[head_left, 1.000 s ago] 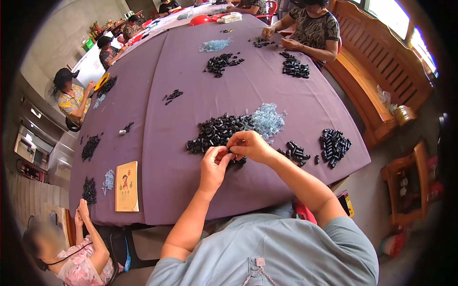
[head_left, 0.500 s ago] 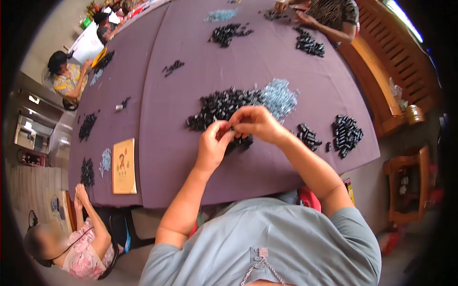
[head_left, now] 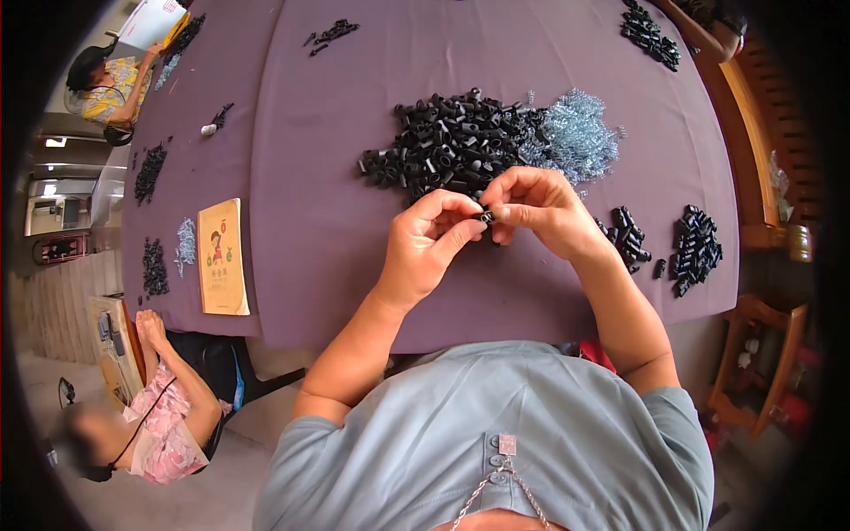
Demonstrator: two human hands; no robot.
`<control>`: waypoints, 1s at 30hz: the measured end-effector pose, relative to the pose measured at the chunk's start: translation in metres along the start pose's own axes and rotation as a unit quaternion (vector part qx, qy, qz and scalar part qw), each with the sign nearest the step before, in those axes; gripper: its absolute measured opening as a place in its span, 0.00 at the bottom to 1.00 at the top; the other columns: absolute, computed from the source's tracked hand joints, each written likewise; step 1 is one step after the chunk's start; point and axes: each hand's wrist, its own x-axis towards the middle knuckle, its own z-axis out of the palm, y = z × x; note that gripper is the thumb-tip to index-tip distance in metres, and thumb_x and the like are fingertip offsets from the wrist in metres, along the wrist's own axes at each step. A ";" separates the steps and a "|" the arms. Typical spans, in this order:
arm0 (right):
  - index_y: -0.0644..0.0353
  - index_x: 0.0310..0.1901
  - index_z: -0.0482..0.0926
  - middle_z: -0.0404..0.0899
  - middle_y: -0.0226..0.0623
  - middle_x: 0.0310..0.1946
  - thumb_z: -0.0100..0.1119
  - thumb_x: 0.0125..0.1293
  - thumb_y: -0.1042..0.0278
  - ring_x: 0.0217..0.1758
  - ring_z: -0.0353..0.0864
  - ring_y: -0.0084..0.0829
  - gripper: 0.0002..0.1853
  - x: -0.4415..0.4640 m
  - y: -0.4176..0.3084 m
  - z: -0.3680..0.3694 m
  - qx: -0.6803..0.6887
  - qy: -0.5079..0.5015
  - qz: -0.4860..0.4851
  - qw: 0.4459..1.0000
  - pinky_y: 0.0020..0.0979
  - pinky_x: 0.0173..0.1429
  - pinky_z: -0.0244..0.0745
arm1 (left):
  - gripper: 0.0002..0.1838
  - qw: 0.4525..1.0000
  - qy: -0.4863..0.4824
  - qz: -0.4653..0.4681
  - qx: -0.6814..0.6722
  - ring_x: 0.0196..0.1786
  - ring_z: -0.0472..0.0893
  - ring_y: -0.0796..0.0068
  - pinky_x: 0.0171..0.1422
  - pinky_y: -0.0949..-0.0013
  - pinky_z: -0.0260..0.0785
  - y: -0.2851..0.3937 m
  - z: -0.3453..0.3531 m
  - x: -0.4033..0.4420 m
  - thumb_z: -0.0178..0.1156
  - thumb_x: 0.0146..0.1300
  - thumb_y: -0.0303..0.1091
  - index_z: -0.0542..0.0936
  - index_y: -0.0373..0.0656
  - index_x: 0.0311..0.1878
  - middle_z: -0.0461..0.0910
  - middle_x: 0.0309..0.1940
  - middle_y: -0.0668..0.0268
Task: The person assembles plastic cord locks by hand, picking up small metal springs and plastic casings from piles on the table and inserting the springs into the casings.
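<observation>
In front of my chest, my left hand point(head_left: 427, 243) pinches a small black plastic part point(head_left: 484, 217) between thumb and forefinger. A pale, ring-like end shows on the part, too small to make out. My right hand point(head_left: 544, 212) meets it from the other side, its thumb and forefinger closed on the same part; its other fingers are curled. Just beyond both hands lies a big pile of black hollow plastic pieces point(head_left: 456, 133). Touching that pile on the right is a heap of thin silvery springs point(head_left: 580, 133).
Black cylindrical pieces point(head_left: 698, 250) lie at the right, with a smaller group point(head_left: 627, 239) beside them. A yellow booklet point(head_left: 224, 257) rests on the purple tablecloth point(head_left: 328, 221). One person in pink point(head_left: 173, 416) sits at lower left, another in yellow point(head_left: 115, 88) at upper left.
The view has tilted down and shifted, so the piles appear larger and closer. My hands stay together at the small part, which now shows more clearly between the fingertips.
</observation>
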 end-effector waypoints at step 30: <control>0.65 0.42 0.78 0.80 0.27 0.36 0.64 0.69 0.76 0.40 0.79 0.17 0.04 -0.005 -0.002 0.017 -0.055 0.034 -0.009 0.998 0.23 0.47 0.78 | 0.08 0.990 0.001 -0.112 -0.086 0.36 0.83 0.80 0.42 0.77 0.79 0.008 -0.007 0.000 0.65 0.70 0.27 0.80 0.36 0.49 0.84 0.39 0.65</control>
